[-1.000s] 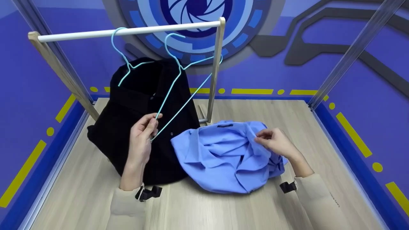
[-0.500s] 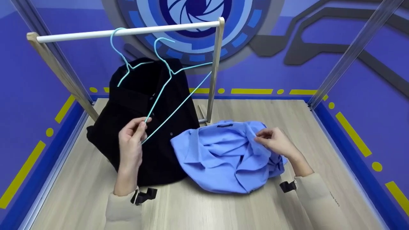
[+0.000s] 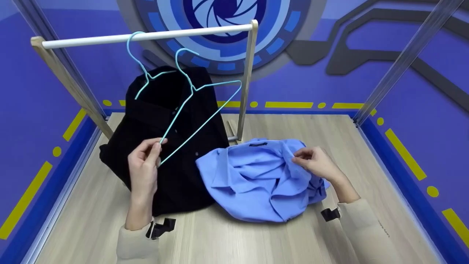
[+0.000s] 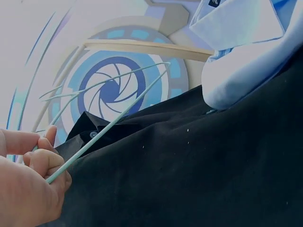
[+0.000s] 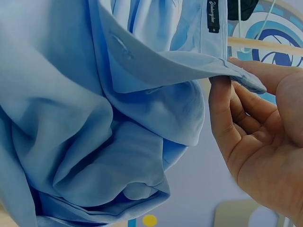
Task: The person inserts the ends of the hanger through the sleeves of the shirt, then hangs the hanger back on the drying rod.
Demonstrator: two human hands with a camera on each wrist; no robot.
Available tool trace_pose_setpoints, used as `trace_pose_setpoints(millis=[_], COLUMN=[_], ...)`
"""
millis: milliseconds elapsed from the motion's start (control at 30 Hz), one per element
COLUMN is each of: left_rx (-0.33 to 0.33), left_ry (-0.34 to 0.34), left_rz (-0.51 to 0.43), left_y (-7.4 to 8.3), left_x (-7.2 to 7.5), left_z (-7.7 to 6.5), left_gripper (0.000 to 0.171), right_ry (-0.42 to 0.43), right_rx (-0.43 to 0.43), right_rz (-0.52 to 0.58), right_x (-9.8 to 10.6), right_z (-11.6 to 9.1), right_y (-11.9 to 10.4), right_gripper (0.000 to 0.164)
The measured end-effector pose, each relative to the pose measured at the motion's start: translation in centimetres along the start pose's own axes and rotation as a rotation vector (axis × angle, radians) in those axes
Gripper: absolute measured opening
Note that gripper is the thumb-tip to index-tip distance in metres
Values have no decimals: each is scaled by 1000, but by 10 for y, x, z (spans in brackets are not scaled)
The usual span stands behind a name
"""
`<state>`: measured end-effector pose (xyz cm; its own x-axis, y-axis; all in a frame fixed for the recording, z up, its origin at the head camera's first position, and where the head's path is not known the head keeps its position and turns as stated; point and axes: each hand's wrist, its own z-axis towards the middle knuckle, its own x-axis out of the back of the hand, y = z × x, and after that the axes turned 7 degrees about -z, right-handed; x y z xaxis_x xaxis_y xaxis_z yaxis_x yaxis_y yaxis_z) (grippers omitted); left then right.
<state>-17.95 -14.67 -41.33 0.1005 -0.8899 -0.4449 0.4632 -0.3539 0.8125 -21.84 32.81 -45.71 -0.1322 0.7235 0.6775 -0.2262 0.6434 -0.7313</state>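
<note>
My left hand (image 3: 143,165) grips one end of a light-blue wire hanger (image 3: 199,128), thumb and fingers curled round the wire. The hanger slants up to the right, its hook free in front of a black shirt (image 3: 176,190). With thumb and fingertips my right hand (image 3: 317,163) pinches the collar edge of a blue shirt (image 3: 253,198), which lies bunched with its neck open and a dark label at the back. In the right wrist view that pinched collar strip (image 5: 189,64) stretches between the fingers and the rumpled cloth.
A second blue hanger (image 3: 132,55) hooks over the white rail (image 3: 91,40) of a wooden-legged rack and carries the black shirt. The rack's right post (image 3: 246,84) stands close behind the held hanger. Purple walls (image 3: 414,91) enclose the wooden tabletop (image 3: 234,242) at the sides and back.
My left hand has moved left and slightly down, taking the hanger with it, so its far end now shows left of the rack's right post. The right hand and blue shirt have stayed put.
</note>
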Motion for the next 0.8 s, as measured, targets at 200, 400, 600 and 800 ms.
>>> trace_pose_setpoints(millis=[200, 400, 600, 800], left_rx=[-1, -4, 3, 5], left_ry=[6, 6, -5, -23], left_rz=[33, 69, 123, 158], left_y=[5, 12, 21, 28], left_x=[5, 12, 18, 24], left_z=[-2, -4, -7, -10], left_gripper=[15, 15, 16, 16], right_ry=[2, 4, 30, 47], right_rx=[-15, -6, 11, 16], right_rz=[-9, -25, -39, -21], right_x=[0, -1, -1, -2], right_z=[1, 2, 4, 5], right_y=[1, 3, 6, 12], right_gripper=[14, 15, 15, 17])
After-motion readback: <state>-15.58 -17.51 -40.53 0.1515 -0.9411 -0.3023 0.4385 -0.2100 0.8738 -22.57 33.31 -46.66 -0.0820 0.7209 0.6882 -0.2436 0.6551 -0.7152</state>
